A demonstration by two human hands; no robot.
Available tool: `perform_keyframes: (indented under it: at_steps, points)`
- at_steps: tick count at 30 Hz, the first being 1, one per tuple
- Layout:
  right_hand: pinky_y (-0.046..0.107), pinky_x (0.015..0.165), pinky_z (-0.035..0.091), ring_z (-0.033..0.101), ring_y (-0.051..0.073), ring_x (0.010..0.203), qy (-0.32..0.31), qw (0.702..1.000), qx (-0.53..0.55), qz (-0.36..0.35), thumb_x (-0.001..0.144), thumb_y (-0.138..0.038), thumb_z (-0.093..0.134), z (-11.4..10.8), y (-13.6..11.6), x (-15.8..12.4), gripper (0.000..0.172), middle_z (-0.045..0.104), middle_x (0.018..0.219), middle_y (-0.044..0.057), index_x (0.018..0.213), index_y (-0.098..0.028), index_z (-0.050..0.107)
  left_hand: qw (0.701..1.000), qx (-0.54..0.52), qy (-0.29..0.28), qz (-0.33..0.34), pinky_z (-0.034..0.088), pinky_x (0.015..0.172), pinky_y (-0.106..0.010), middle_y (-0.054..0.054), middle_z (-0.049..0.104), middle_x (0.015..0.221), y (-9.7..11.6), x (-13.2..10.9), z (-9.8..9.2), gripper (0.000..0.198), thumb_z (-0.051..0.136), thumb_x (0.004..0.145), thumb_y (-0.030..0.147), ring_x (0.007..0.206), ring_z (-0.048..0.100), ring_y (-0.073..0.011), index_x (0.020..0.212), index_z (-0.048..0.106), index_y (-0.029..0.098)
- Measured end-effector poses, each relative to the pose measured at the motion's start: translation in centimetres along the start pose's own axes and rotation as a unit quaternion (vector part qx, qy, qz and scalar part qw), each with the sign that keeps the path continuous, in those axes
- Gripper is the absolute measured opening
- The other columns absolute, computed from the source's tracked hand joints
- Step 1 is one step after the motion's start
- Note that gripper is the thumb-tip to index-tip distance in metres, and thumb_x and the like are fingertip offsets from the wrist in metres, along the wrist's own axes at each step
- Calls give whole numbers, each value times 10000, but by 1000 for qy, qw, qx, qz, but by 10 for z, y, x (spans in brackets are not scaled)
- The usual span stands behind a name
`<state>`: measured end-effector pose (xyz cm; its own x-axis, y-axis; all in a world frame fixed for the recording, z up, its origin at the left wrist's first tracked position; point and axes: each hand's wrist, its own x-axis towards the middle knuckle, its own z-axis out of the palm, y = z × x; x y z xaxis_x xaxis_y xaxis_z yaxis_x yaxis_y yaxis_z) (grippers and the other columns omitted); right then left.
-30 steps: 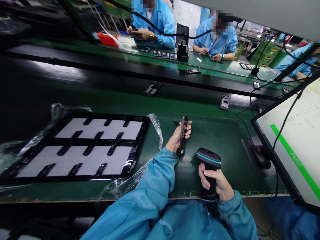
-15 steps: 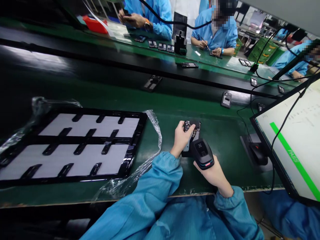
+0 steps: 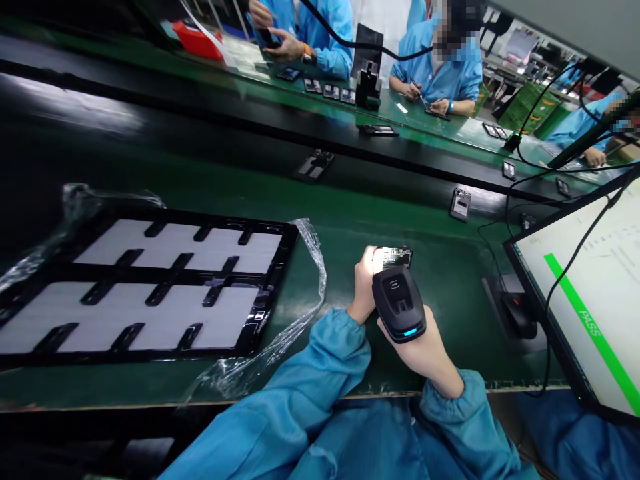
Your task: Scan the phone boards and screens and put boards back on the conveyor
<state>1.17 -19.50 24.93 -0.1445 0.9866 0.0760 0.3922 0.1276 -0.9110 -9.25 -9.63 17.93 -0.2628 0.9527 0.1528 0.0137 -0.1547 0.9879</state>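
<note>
My left hand [image 3: 364, 283] is closed round a phone body [image 3: 397, 256] and holds it flat above the green bench, its inner side lit brightly. My right hand [image 3: 425, 350] grips a black handheld scanner [image 3: 399, 303], whose head is tilted down right over the phone and hides most of it. A blue light shows on the scanner's rear edge. Both sleeves are light blue.
A black tray [image 3: 150, 283] with white slots lies in clear plastic wrap at the left. A monitor [image 3: 585, 300] with a green PASS bar stands at the right, a mouse [image 3: 520, 313] beside it. Phone parts ride the dark conveyor [image 3: 200, 153]. Other people work across it.
The phone went from standing on edge to lying flat in my left hand. The scanner swung up from the bench and now points down over the phone, which is lit.
</note>
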Motion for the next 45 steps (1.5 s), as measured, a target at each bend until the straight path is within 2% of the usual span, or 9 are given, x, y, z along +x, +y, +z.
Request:
perform_keyframes:
  at_steps: [4, 8, 13, 17, 20, 23, 26, 33, 45]
  points:
    - [266, 633, 525, 607, 155, 660, 6, 1000, 18, -3, 711, -159, 724, -1, 3, -3, 157, 717, 803, 33, 845, -168, 641, 1000, -12, 11, 17, 357, 587, -238, 29, 524, 680, -1, -1, 0, 333, 392, 1008, 452, 621, 496, -124, 809, 502, 209]
    - [285, 613, 533, 606, 150, 612, -17, 998, 50, 34, 770, -270, 733, -7, 0, -7, 189, 737, 838, 61, 906, -156, 668, 998, -39, 27, 36, 358, 595, -231, 31, 494, 679, 4, -1, -2, 307, 476, 971, 441, 635, 474, -122, 774, 487, 205]
    - [282, 556, 501, 565, 145, 523, -16, 998, 43, 45, 783, -339, 730, -14, -6, -9, 189, 657, 603, 13, 742, -167, 662, 996, 32, 67, 59, 365, 608, -237, 14, 557, 697, 5, -1, -5, 212, 542, 924, 360, 645, 510, -132, 785, 523, 201]
    - [290, 551, 494, 543, 153, 491, -20, 997, 54, 44, 781, -348, 728, -14, -8, -11, 222, 570, 478, -21, 673, -172, 646, 993, 62, 75, 65, 372, 606, -236, 13, 558, 685, 3, -2, -7, 200, 538, 920, 350, 636, 526, -133, 785, 522, 202]
    - [288, 544, 488, 537, 152, 489, -17, 997, 58, 45, 772, -347, 736, -13, -7, -12, 232, 570, 475, -24, 654, -176, 630, 991, 72, 85, 74, 375, 603, -235, 11, 559, 683, 3, -1, -7, 201, 543, 913, 352, 632, 529, -132, 782, 515, 202]
    - [285, 545, 486, 534, 151, 491, -15, 998, 53, 45, 770, -340, 737, -12, -7, -12, 258, 562, 466, -25, 617, -184, 600, 990, 58, 106, 71, 382, 584, -229, 20, 562, 677, 3, -1, -7, 151, 577, 884, 342, 613, 542, -130, 862, 520, 204]
    - [282, 543, 484, 532, 150, 491, -18, 998, 52, 40, 785, -343, 724, -11, -6, -12, 281, 555, 465, -23, 596, -189, 583, 990, 46, 118, 59, 376, 547, -223, 34, 555, 651, 6, -1, -7, 181, 601, 857, 342, 572, 547, -126, 920, 500, 206]
    - [286, 538, 480, 524, 148, 473, -17, 998, 51, 28, 780, -334, 729, -10, -4, -11, 269, 560, 466, -25, 601, -194, 584, 987, 65, 131, 66, 369, 526, -225, 48, 531, 603, 12, -5, -5, 181, 605, 829, 332, 541, 547, -128, 889, 479, 217]
    - [278, 522, 461, 521, 144, 477, 5, 997, 63, 39, 733, -291, 766, -8, -3, -14, 245, 566, 477, -28, 601, -197, 582, 983, 73, 133, 105, 385, 545, -228, 43, 541, 621, 8, -6, -6, 186, 598, 836, 352, 543, 547, -125, 886, 475, 220]
